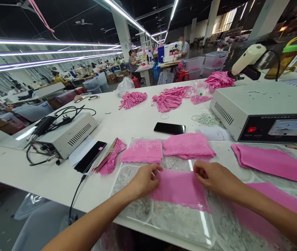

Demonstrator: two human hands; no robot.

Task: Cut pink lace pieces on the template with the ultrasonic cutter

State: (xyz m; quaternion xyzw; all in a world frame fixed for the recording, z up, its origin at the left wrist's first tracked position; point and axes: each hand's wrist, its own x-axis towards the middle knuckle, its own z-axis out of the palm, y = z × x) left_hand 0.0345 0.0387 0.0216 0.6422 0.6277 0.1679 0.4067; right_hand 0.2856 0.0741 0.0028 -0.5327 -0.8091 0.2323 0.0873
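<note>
A flat pink fabric piece (180, 190) lies on a clear plastic sheet (179, 223) over the speckled work surface in front of me. My left hand (144, 179) pinches its upper left corner with curled fingers. My right hand (212, 177) pinches its upper right corner the same way. Just beyond the piece sit two stacks of pink lace (141, 151) (188, 145). A longer pink cloth (274, 162) lies to the right.
A black phone (169, 128) lies behind the lace. A grey machine (265, 109) stands at right, a smaller box with cables (64, 134) at left, a second phone (90, 157) beside it. Bundles of pink strips (166, 99) lie farther back. Other people work at distant tables.
</note>
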